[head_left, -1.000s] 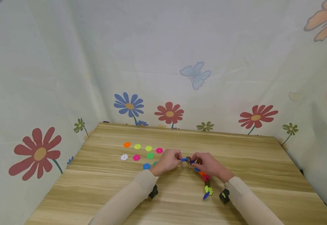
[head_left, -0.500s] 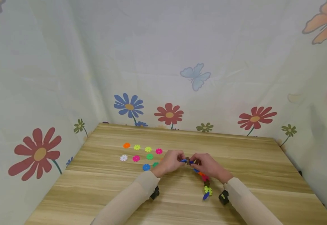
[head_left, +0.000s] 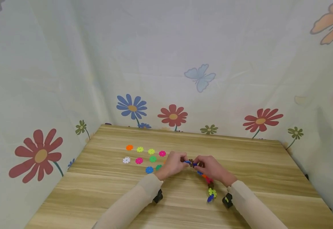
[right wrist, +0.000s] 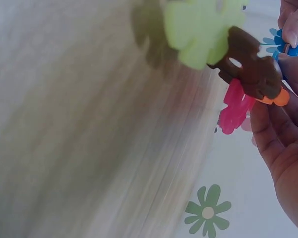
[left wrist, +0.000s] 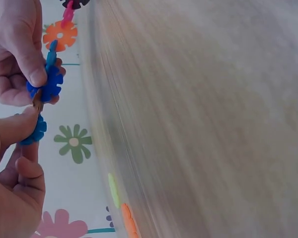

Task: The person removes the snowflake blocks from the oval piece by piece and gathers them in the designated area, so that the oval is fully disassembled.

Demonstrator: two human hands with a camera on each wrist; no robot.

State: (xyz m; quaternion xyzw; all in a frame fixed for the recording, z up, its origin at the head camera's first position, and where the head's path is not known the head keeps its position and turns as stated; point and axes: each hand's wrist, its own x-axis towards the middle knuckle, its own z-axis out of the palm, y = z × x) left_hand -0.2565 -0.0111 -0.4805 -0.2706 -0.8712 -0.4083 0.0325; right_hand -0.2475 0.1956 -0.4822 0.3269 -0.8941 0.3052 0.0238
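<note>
Both hands hold a linked chain of notched, flower-shaped plastic discs up over the table. My left hand (head_left: pixel 172 163) pinches a light blue disc (left wrist: pixel 38 131) between thumb and fingers at the chain's upper end. Beside it, my right hand (head_left: pixel 210 167) grips a dark blue disc (left wrist: pixel 52 85). A brown disc (head_left: pixel 191 163) sits between the two, edge on in the left wrist view. From the right hand the chain hangs down through an orange disc (left wrist: pixel 59 36), a pink disc (right wrist: pixel 236 108), another brown disc (right wrist: pixel 251 64) and a yellow-green disc (right wrist: pixel 198 34), to a dark blue end disc (head_left: pixel 210 198).
Several loose discs lie in rows on the wooden table (head_left: pixel 103 190), left of the hands, among them an orange one (head_left: pixel 129 147), a white one (head_left: pixel 126 160) and a blue one (head_left: pixel 149 170). The left hand partly covers some. A flower-printed curtain (head_left: pixel 155 63) stands behind.
My left hand has shifted slightly right, bringing the light blue disc closer to the brown one. The right hand keeps its hold almost in place, and the loose discs lie as before.
</note>
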